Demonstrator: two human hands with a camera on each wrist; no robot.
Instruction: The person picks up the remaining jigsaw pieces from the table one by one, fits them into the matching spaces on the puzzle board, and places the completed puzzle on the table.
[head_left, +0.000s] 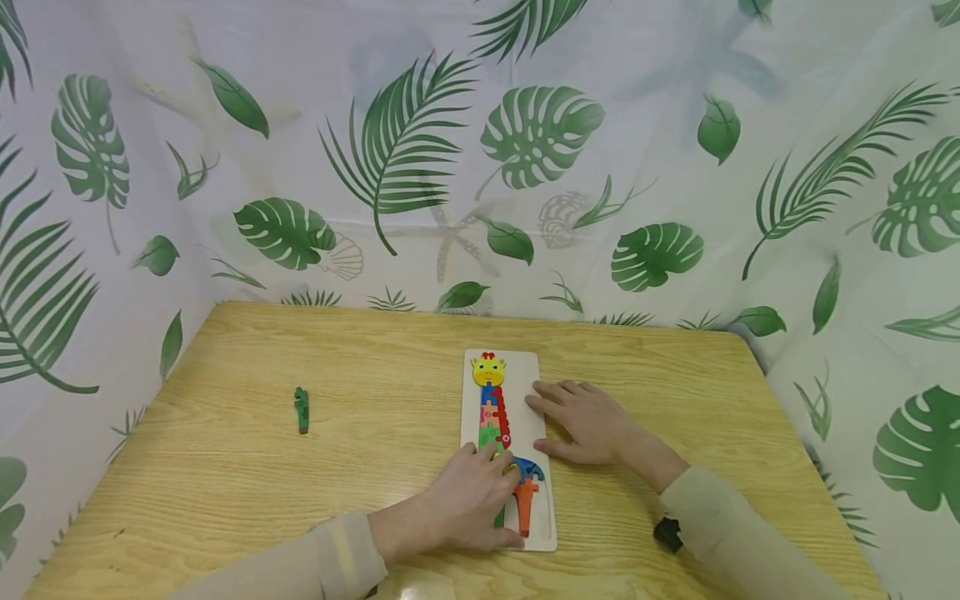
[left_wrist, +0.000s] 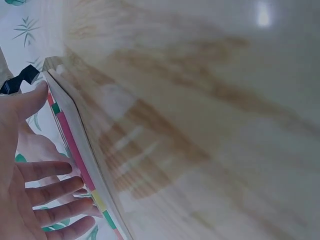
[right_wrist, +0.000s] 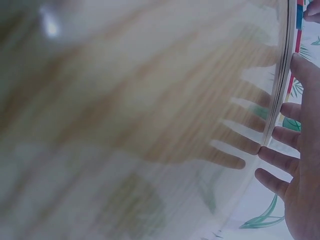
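Observation:
A pale giraffe puzzle board (head_left: pixel 527 371) lies lengthwise on the table. Coloured pieces fill much of its shape, from the yellow head (head_left: pixel 489 369) down to an orange leg piece (head_left: pixel 525 505). My left hand (head_left: pixel 463 500) lies over the lower part, fingertips on the pieces near the body and covering some of them. In the left wrist view its fingers (left_wrist: pixel 52 194) look fairly straight along the board's side. On the board's right edge, my right hand (head_left: pixel 585 421) rests its spread fingertips, gripping nothing. A loose green puzzle piece (head_left: pixel 302 410) is off to the left.
The wooden table (head_left: pixel 360 367) reaches back to a leaf-printed curtain (head_left: pixel 420 275), which also hangs along both sides. A black strap piece (head_left: pixel 667 534) shows at the right cuff.

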